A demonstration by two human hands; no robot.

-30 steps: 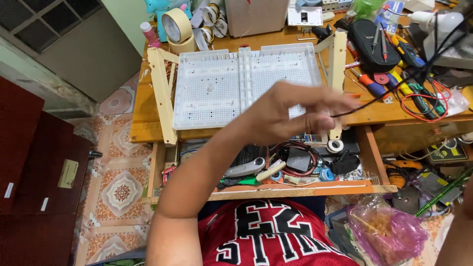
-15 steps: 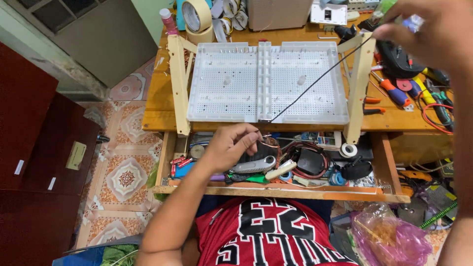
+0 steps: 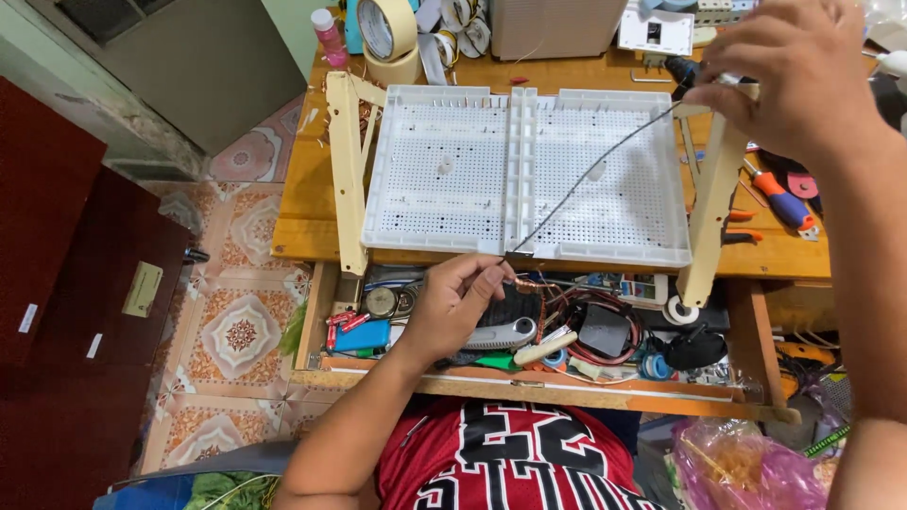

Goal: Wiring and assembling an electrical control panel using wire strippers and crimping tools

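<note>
1. The left hand (image 3: 458, 304) pinches the near end of a thin black wire (image 3: 595, 172) just over the open drawer (image 3: 529, 378).
2. The right hand (image 3: 794, 76) is closed on the far end, so the wire runs taut and slanted above the white perforated plastic tray (image 3: 444, 170).
3. The wire looks light and limp, easily kinked; it is best held near its ends.
4. The cluttered wooden desk (image 3: 302, 203) stands over a patterned tiled floor (image 3: 241, 331).

Thin black wire (image 3: 595, 170) stretched taut diagonally above the white perforated tray (image 3: 444, 203).
</note>
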